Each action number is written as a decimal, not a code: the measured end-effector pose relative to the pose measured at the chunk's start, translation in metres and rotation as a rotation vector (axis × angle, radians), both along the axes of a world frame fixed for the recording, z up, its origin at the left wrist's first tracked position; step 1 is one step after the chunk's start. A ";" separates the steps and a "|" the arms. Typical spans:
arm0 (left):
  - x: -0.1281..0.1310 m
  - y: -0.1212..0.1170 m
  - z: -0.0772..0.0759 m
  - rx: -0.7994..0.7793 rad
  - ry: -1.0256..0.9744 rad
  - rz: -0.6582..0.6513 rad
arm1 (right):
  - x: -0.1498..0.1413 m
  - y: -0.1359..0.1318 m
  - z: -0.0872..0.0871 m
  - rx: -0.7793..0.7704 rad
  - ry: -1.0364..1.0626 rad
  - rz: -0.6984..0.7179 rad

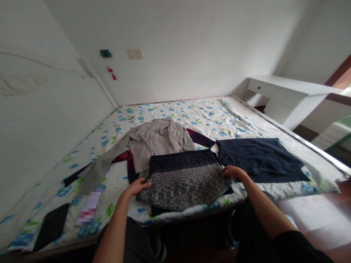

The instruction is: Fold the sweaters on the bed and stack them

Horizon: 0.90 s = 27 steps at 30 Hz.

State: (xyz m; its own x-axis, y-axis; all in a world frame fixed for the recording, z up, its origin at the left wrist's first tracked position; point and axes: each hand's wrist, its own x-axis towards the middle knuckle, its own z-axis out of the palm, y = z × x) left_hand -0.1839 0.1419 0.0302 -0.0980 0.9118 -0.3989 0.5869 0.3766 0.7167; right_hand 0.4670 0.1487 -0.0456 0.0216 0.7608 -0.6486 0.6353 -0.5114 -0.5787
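Speckled grey-and-navy sweater (183,182) lies folded flat near the bed's (208,117) front edge, left hand (138,187) and right hand (232,171) at opposite sides, each grip open, fingers pressing fabric down, apparently to hold the fold square.

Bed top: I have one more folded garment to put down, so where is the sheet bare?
The floral sheet lies bare along the far wall, behind the beige knit cardigan and the flat navy garment. A smaller patch shows between the black pouch and the left hand. The middle, around the speckled grey knit, is crowded.
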 end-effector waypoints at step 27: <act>0.048 0.072 -0.014 0.086 -0.649 0.364 | -0.058 0.127 -0.043 0.384 0.612 -0.519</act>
